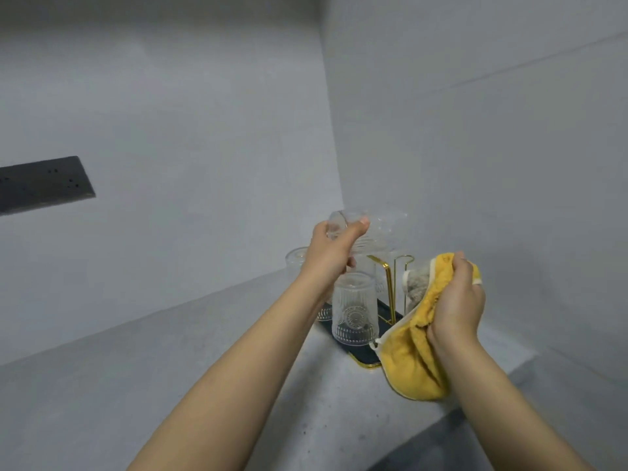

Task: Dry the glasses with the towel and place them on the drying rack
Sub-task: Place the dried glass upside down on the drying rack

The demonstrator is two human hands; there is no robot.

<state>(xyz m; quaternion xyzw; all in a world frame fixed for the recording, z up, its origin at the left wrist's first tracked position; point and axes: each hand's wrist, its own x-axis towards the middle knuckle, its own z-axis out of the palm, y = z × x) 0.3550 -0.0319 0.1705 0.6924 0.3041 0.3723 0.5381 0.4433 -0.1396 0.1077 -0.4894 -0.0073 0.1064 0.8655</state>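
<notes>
The left hand [334, 248] has its grip around a clear glass [370, 232] held tilted on its side above the drying rack [365, 358], while the right hand [457, 300] clutches the bunched yellow towel [413, 362] just beside it. Two ribbed glasses [355, 309] stand upside down on the rack (the farther one partly hidden by the left forearm), which sits on the grey worktop [170, 368] in the wall corner, well apart from a dark socket strip [44, 183].

1. Your towel [413, 365] is mustard yellow with a cream edge trim and a grey-beige patch at its top.
2. Your glasses are clear; the nearest glass [354, 309] has vertical ribs and a round embossed medallion.
3. The drying rack [383, 294] has gold wire and a dark tray with a gold rim.
4. The worktop [204, 351] and walls are pale grey.
5. The wall socket strip [44, 183] is dark grey.
</notes>
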